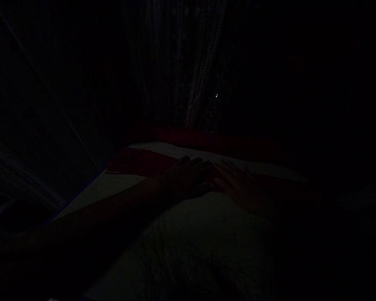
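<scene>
The scene is very dark. A long red strip, seemingly folded cloth (141,162), stretches across a pale flat surface (203,225). My left hand (191,177) rests palm down on the red cloth with its fingers stretched out to the right. From the other side my right hand (241,184) lies on the same cloth, fingers extended toward the left. The fingertips of the two hands almost meet. Neither hand grips anything that I can make out. Beneath my hands and toward the right, the cloth is hidden or lost in shadow.
Behind the pale surface runs another dark red band (188,136). Hanging folds like a curtain (188,71) rise at the back. A blue edge (78,193) borders the pale surface on the left. The right side is nearly black.
</scene>
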A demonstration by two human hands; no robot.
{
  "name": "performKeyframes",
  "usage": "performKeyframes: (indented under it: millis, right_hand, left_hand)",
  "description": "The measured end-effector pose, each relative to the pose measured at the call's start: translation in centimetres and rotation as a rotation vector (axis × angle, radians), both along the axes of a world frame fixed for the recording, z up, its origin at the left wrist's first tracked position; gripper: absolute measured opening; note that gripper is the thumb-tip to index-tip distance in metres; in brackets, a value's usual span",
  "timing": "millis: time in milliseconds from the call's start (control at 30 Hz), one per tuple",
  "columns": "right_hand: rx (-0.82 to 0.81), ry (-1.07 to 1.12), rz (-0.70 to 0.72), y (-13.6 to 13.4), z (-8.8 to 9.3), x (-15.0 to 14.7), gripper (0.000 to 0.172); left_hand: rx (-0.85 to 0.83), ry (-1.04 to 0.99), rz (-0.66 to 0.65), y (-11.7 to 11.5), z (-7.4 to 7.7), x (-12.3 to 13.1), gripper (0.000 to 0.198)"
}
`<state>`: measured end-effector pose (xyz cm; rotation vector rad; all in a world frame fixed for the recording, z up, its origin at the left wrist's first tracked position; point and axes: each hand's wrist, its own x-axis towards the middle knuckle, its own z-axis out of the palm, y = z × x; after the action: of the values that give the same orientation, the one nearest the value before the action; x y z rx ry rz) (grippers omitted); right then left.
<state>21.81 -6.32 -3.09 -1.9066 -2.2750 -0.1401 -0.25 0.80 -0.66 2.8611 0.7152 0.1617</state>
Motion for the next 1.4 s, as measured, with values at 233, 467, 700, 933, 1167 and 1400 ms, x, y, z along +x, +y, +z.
performKeyframes:
  millis: [233, 467, 700, 933, 1167, 1400]
  right_hand:
    - [0.042, -0.005, -0.07, 0.3, -0.2, 1.4, 0.054]
    - [0.06, -0.064, 0.047, -0.1, -0.2, 0.2, 0.054]
    - [0.069, -0.071, -0.014, 0.5, -0.8, 2.3, 0.05]
    - [-0.004, -0.021, -0.018, -0.2, 0.0, 0.2, 0.055]
    - [0.037, 0.0, -0.078, 0.3, -0.1, 1.6, 0.057]
    - [0.027, -0.022, 0.02, -0.1, -0.2, 0.2, 0.054]
  left_hand:
    - [0.002, 0.024, 0.005, -0.2, 0.3, 0.1, 0.076]
    - [0.028, -0.007, 0.003, 0.0, -0.2, 0.0, 0.071]
    - [0.007, 0.012, 0.006, 0.0, -0.1, 0.1, 0.075]
    - [0.007, 0.016, -0.01, 0.1, 0.1, 0.0, 0.075]
    - [0.012, 0.007, -0.006, 0.0, 0.0, 0.1, 0.077]
    - [0.017, -0.004, -0.005, 0.1, -0.3, 0.0, 0.073]
